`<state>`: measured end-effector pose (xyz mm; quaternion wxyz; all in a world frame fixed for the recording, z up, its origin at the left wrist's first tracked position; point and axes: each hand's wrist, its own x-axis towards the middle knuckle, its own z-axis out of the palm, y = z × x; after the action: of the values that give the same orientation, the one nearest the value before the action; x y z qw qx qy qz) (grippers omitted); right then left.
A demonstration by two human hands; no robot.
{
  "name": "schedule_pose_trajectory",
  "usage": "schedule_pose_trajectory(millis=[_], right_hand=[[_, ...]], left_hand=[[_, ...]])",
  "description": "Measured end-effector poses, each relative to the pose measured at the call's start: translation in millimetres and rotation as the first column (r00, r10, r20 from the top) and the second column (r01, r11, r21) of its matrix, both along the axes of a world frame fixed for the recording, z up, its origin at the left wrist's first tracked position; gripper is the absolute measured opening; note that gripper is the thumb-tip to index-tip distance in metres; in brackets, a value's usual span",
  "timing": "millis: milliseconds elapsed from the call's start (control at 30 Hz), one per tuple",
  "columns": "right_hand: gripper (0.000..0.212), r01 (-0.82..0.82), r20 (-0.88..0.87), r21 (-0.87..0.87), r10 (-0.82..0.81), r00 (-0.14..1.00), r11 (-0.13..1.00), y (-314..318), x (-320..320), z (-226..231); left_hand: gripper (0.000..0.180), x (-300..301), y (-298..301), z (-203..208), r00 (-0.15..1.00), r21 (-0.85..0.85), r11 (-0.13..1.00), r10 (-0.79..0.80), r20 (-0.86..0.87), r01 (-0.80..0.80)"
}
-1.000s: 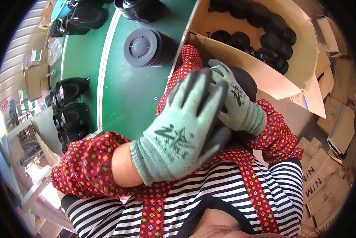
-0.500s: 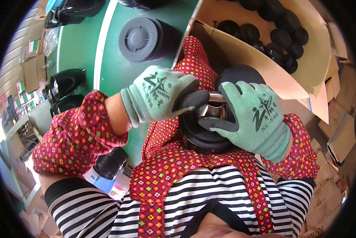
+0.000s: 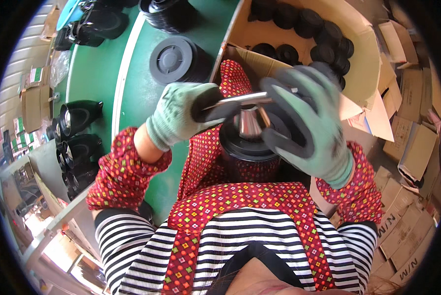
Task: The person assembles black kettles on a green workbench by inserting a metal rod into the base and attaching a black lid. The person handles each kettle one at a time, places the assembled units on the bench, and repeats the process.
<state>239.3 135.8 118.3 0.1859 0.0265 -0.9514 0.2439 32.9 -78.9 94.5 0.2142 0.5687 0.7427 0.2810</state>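
Observation:
A thin silvery metal bar-like piece (image 3: 245, 98) lies level in front of me, pinched at its left part by my gloved left hand (image 3: 188, 110). Under it, a shiny flared metal piece (image 3: 250, 123) sits on a black round lid-like part (image 3: 247, 146), on top of a black cylindrical stack or body (image 3: 252, 168) by my lap. My right hand (image 3: 311, 118), in a matching green glove with dark fingers, is blurred, its fingers and thumb spread at the right side of the metal pieces. Whether it touches the bar's far end is hard to see.
At the right, an open cardboard box (image 3: 358, 93) holds several black round parts. A stack of black discs (image 3: 174, 60) stands on the green table (image 3: 137, 98). Black kettle-like vessels (image 3: 83, 118) line its left side; flattened cartons (image 3: 402, 236) lie on the right.
My right hand has opened and lifted from the metal piece it was round. The bar now sits higher, tilted slightly, with my left hand still on it. The whole view has shifted somewhat.

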Motion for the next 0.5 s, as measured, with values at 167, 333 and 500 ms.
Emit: schedule_pose_trajectory(millis=[167,333,500], right_hand=[[0.09,-0.003,0.056,-0.229,0.016,0.998,0.973,-19.7,43.4,-38.2],[0.064,-0.064,0.051,-0.447,0.097,0.994,0.892,-31.1,30.3,-70.4],[0.04,-0.028,-0.081,-0.651,-0.032,0.996,0.759,-25.1,9.5,-53.9]], left_hand=[[0.015,21.8,-109.0,-26.7,0.875,0.097,0.87,0.477,0.079,-0.483],[0.021,52.8,-207.2,-114.9,0.659,0.069,0.7,0.697,-0.285,-0.711],[0.043,66.8,-247.7,-152.4,0.668,-0.052,0.698,0.657,-0.351,-0.714]])
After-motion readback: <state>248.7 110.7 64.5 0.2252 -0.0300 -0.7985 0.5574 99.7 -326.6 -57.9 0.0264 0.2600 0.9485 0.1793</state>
